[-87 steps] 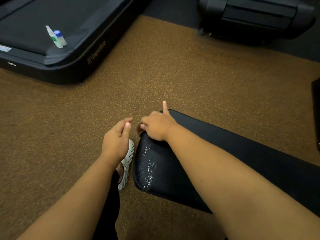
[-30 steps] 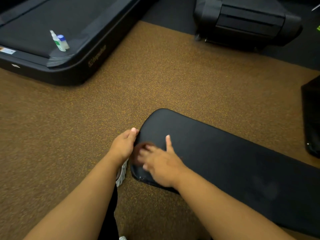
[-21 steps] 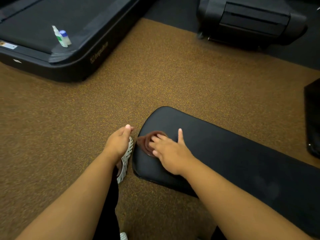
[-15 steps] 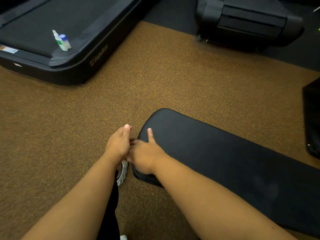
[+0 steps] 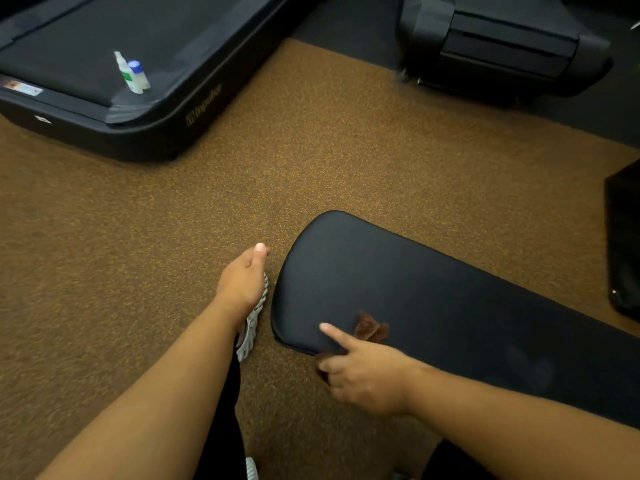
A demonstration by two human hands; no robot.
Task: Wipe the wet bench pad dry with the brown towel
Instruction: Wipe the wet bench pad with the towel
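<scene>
The brown floor (image 5: 346, 150) is carrying a treadmill (image 5: 166, 109) and a black bench pad (image 5: 450, 289).

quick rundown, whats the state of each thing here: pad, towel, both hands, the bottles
bench pad: lying flat, no droplets visible on its near end
brown towel: bunched, on the pad's near edge, mostly hidden by the hand
right hand: grips the towel, index finger extended onto the pad
left hand: empty, relaxed, off the pad's end
two bottles: upright on the treadmill, capped
</scene>
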